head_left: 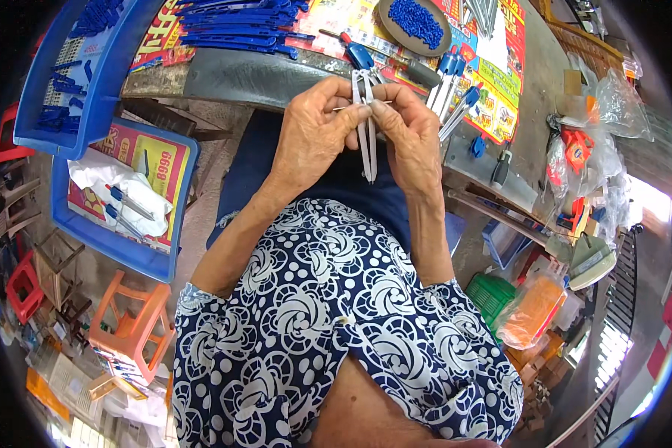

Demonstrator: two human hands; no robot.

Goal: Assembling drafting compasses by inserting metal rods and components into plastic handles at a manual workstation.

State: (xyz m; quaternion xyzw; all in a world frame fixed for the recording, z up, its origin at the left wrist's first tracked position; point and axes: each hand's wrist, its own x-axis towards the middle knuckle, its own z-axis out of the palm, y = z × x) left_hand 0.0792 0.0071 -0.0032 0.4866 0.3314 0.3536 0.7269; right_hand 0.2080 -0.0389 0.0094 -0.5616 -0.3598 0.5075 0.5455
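Observation:
In front of my lap, both hands hold a metal drawing compass (366, 149), its two slim legs close together with the points down. My left hand (315, 123) pinches it from the left between thumb and fingers. From the right, my right hand (409, 127) pinches it at the same height, the thumbs almost meeting. Just beyond the fingers is a blue compass head (359, 56); whether it belongs to the held compass I cannot tell. To the right on the table lie several compasses with blue heads (448, 63) and metal legs.
Blue plastic strips (239, 22) pile up at the table's far left. Near them is a round dish (384, 11) of small blue parts. A black-handled screwdriver (502, 168) lies right. Blue trays (112, 243) and an orange stool (131, 328) stand left.

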